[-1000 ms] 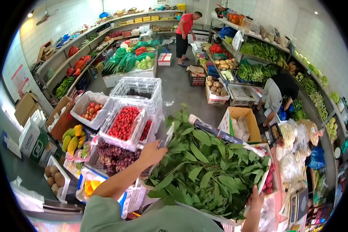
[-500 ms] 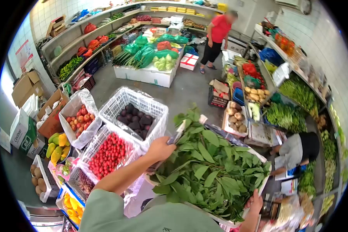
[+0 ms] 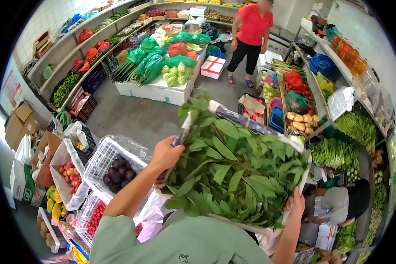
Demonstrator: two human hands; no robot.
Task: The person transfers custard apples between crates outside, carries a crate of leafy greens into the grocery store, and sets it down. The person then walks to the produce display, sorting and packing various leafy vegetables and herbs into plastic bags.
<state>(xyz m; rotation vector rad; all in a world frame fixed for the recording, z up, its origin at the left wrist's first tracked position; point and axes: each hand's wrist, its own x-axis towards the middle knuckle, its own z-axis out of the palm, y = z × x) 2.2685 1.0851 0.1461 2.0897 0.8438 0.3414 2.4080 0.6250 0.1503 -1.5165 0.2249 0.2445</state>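
Held out in front of me is a pale-rimmed box (image 3: 307,174) piled with loose leafy green branches (image 3: 233,171). My left hand (image 3: 168,153) is closed around its left rim, near a dark printed lining that sticks up there. On the opposite side my right hand (image 3: 295,203) grips the right rim, its fingers curled over the edge and partly against the leaves. The box's bottom is hidden under the leaves. Beneath my left forearm stands a white crate (image 3: 92,169) of dark purple round fruit (image 3: 119,174).
Crates of red fruit (image 3: 94,220) and apples (image 3: 68,172) stand to my left. Ahead is a white vegetable stand (image 3: 149,93), with a person in a red shirt (image 3: 254,26) beside it. Another person bends over (image 3: 345,202) at right, near shelves of greens (image 3: 334,154).
The box has moved with both hands away from the fruit crates, which now lie further left in view. The red-shirted person appears closer. Both hands keep their hold.
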